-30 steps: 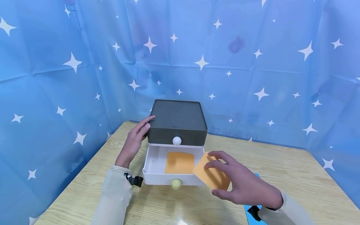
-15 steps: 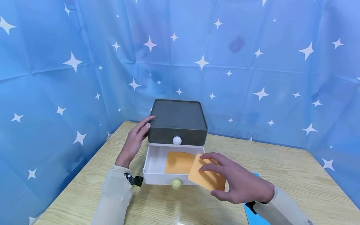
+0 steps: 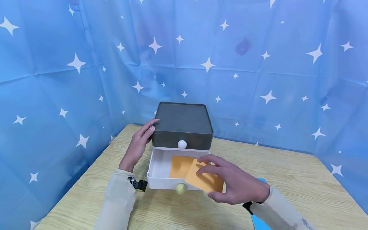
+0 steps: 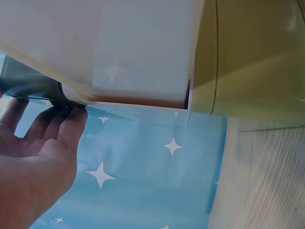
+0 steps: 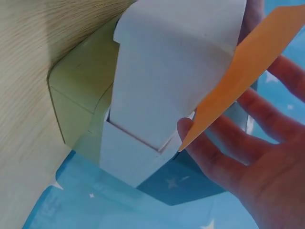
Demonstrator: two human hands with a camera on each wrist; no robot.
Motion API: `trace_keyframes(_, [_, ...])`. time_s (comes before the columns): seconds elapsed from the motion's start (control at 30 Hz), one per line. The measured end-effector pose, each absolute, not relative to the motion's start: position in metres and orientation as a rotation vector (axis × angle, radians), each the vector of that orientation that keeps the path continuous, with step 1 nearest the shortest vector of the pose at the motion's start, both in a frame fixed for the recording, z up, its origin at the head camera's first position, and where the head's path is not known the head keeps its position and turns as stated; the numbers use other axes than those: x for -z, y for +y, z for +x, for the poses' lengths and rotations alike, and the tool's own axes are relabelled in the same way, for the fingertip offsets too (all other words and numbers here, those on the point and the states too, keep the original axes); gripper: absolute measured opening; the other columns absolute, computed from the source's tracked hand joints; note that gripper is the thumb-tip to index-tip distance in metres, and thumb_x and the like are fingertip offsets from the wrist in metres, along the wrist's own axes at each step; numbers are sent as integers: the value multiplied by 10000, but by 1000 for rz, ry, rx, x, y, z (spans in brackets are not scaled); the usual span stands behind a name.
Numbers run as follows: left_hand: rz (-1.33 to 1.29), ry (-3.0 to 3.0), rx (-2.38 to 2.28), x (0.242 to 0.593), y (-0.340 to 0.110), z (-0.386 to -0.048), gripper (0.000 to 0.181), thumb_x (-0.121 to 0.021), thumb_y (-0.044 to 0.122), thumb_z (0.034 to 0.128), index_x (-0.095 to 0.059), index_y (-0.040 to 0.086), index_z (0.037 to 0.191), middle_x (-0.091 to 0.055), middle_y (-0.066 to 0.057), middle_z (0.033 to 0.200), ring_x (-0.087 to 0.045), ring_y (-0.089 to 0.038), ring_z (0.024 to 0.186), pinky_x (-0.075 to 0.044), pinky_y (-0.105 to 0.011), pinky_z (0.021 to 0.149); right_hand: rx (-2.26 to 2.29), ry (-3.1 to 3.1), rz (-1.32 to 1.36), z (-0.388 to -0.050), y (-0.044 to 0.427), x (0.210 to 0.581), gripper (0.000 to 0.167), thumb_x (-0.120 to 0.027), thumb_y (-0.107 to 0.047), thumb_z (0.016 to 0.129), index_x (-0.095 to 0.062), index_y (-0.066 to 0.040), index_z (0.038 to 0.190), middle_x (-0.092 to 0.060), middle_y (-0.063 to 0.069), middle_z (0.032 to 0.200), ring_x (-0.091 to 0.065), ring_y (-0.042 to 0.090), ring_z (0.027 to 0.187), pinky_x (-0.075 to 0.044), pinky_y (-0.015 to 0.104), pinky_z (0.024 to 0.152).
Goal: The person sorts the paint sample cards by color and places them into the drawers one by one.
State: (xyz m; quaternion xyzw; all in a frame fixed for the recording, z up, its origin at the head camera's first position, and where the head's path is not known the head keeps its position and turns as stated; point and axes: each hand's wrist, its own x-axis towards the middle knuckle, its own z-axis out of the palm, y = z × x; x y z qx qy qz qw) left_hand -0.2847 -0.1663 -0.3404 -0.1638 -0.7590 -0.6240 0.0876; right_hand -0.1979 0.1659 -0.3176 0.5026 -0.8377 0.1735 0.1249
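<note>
My left hand [image 3: 138, 143] rests against the left side of the dark box [image 3: 182, 118], fingertips at its top edge; the left wrist view shows the hand [image 4: 43, 157] touching the box's side. Below the dark part a white drawer [image 3: 161, 182] with a pale green knob [image 3: 181, 188] stands pulled out. An orange sheet [image 3: 179, 166] lies inside it. Between thumb and fingers my right hand [image 3: 235, 180] holds another orange sheet [image 3: 205, 179], tilted over the drawer's front right corner. In the right wrist view this orange sheet [image 5: 238, 76] is seen nearly edge-on.
A blue sheet [image 3: 260, 222] lies on the wooden table [image 3: 302, 188], partly under my right forearm. The dark top drawer has a white knob [image 3: 182, 144] and is closed. A blue curtain with white stars [image 3: 244, 80] hangs behind and at the sides.
My right hand has moved left with its orange sheet, which now overlaps the view of the sheet in the drawer. The left hand has stayed on the box.
</note>
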Motion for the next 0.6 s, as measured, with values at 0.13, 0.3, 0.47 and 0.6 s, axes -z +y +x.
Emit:
trace_keyframes(0.13, [-479,-2246,1872,340,-166,-284,438,-389,425,1084,-466,322,1502,-308,32,1651,-315,-249,1532,-300,-528,1246,-495,-2414,1488,-202,160,314,383,-737,-326,884,-621,-260,1243,-530,27,1381,-562,183,1231,-526,305,878])
trace_keyframes(0.3, [-470,-2247,1867,339,-167,-284,442,-392,452,1077,-457,352,1503,-307,38,1651,-315,-245,1533,-298,-528,1247,-509,-2437,1508,-208,150,310,367,-732,-347,891,-636,-234,1226,-543,41,1366,-567,195,1227,-539,326,898])
trace_keyframes(0.47, [-466,-2237,1863,339,-167,-284,443,-392,464,1075,-455,361,1501,-303,42,1652,-311,-250,1534,-297,-536,1246,-516,-2492,1512,-214,138,312,352,-742,-311,870,-647,-232,1200,-541,33,1379,-535,207,1282,-544,354,944])
trace_keyframes(0.6, [-482,-2243,1867,340,-166,-284,450,-391,465,1075,-446,357,1509,-298,34,1655,-302,-255,1538,-299,-533,1245,-542,-2533,1490,-216,135,318,352,-743,-248,842,-657,-230,1183,-544,35,1376,-518,211,1308,-541,373,970])
